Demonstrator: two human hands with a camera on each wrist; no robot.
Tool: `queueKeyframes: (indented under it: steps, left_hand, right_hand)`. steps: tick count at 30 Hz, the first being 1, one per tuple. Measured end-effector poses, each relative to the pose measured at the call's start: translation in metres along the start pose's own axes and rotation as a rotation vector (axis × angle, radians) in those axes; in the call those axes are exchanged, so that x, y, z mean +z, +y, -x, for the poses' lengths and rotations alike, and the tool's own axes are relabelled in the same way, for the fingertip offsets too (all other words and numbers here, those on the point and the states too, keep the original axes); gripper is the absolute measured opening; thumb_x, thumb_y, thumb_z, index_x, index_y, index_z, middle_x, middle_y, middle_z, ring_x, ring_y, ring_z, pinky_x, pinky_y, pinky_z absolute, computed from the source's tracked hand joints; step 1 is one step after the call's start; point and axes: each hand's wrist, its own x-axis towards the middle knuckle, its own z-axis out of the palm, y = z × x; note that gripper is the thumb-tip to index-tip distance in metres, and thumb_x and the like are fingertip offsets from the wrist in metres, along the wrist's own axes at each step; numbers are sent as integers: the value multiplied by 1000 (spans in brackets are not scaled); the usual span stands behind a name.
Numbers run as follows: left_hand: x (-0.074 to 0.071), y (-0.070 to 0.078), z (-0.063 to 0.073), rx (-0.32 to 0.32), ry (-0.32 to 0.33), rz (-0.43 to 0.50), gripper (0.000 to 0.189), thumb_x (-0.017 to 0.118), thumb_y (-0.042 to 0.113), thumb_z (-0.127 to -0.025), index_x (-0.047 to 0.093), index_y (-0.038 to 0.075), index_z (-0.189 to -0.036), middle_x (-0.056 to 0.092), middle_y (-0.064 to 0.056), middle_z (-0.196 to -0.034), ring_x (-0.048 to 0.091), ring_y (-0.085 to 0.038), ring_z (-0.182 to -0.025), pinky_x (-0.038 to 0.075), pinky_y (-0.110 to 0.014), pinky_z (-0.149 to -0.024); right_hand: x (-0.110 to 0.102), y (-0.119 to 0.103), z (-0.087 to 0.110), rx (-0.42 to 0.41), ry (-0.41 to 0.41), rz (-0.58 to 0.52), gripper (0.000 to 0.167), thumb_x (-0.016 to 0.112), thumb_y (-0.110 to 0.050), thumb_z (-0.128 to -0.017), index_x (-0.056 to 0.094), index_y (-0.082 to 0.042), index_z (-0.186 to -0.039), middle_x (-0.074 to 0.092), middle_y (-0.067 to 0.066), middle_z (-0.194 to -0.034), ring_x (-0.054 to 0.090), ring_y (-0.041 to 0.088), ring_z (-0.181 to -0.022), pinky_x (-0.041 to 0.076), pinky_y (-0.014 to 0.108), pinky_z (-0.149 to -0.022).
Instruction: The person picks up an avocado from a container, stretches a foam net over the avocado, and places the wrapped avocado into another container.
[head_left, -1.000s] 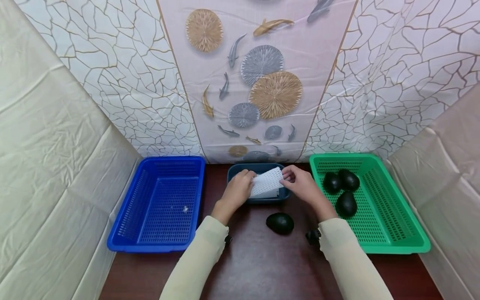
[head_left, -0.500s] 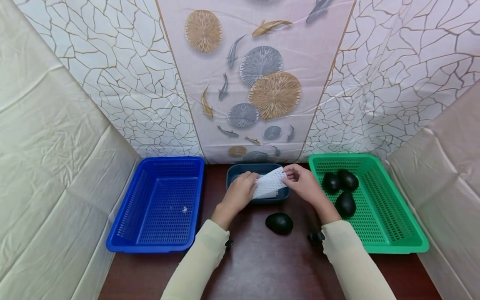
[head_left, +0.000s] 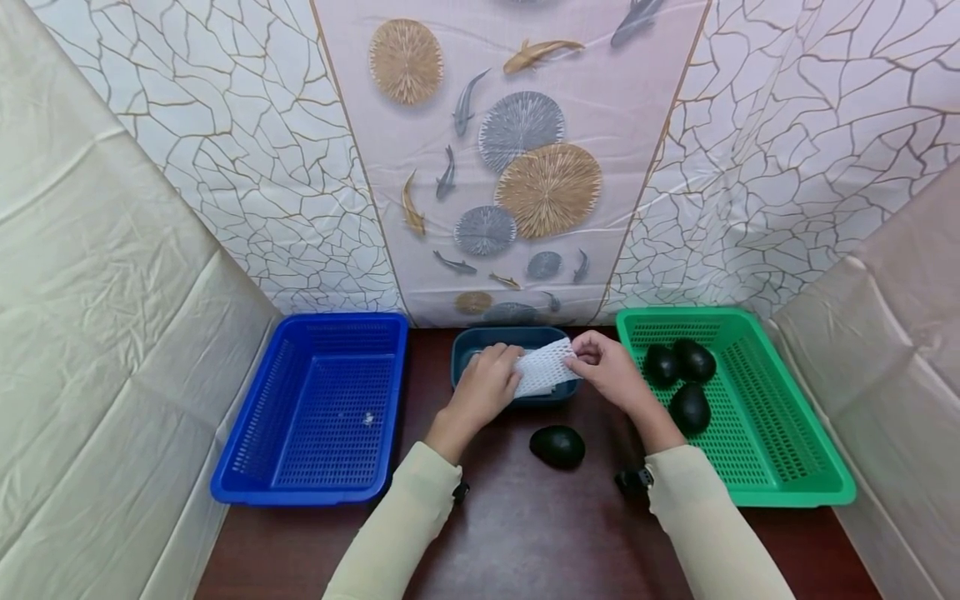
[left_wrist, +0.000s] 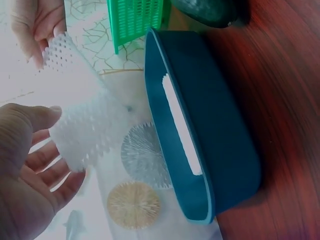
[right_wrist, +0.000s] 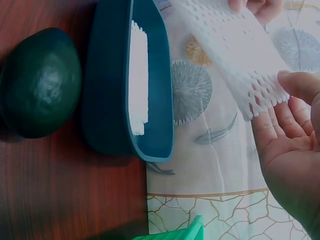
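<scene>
A white foam net sleeve (head_left: 545, 367) stretches between both hands above a dark teal bin (head_left: 461, 342). My left hand (head_left: 486, 385) holds one end of the sleeve, its thumb on one face and its fingers on the other, as the left wrist view shows. At the opposite end my right hand (head_left: 609, 372) pinches the sleeve's edge between thumb and fingers. More white foam netting (right_wrist: 139, 80) lies inside the bin. A dark green avocado (head_left: 557, 447) rests on the table in front of the bin, touched by neither hand.
To the right stands a green basket (head_left: 813, 417) with several dark avocados (head_left: 690, 408) in it. A blue basket (head_left: 247, 417) is at the left, with a small whitish spot on its floor. Patterned cloth (head_left: 487, 150) walls the table at the back.
Both hands have shifted slightly to the right with the foam net sleeve between them. The avocado on the table stays where it was.
</scene>
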Motion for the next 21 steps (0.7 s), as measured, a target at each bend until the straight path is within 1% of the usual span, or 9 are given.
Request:
queueKeyframes:
  steps: [3,6,9,12,15,18,21]
  left_hand:
    - [-2,5,-1,6,24,-30,35,67,27,-101,64,12,-133,69,-6,-125,64,-24,-114,54,-43,-96]
    - [-4,11,-2,25,64,-33,36,67,27,-101,63,12,-134,68,-6,-125,64,-23,-114,54,-42,-95]
    - [-7,16,-4,47,92,-22,34,67,25,-102,64,11,-133,69,-6,-124,64,-23,-112,55,-41,-96]
    - [-10,21,-4,59,101,3,32,66,22,-102,65,10,-131,69,-6,-122,66,-22,-110,57,-39,-95]
    - [-11,25,-4,70,113,33,30,66,19,-102,66,8,-130,70,-8,-119,67,-22,-108,58,-39,-92]
    - [-11,26,-3,91,130,44,27,65,15,-102,67,7,-127,71,-8,-116,69,-21,-106,59,-36,-91]
    - [-10,27,-2,115,152,63,23,65,11,-102,68,7,-124,71,-8,-113,70,-21,-103,59,-34,-89]
  right_hand:
    - [1,-4,2,-25,9,-17,22,72,-14,-97,60,1,-108,72,22,-114,70,23,-100,55,15,-77]
    - [1,-8,6,-51,19,-23,22,72,-14,-97,61,1,-108,72,22,-113,70,17,-98,55,15,-77]
    - [2,-10,8,-67,31,-22,20,72,-14,-98,61,0,-107,73,21,-110,69,8,-94,55,16,-75]
    - [2,-12,9,-90,32,-15,18,71,-14,-98,61,-1,-107,73,19,-108,68,3,-90,55,17,-73]
    - [2,-14,12,-130,31,-9,17,71,-13,-98,61,-2,-106,73,17,-105,68,4,-91,55,17,-75]
    - [2,-18,16,-182,34,38,16,71,-12,-98,61,-5,-107,71,13,-105,69,9,-95,55,18,-79]
    - [3,-21,21,-233,30,106,20,73,-12,-96,60,-7,-110,72,11,-108,72,18,-100,59,26,-85]
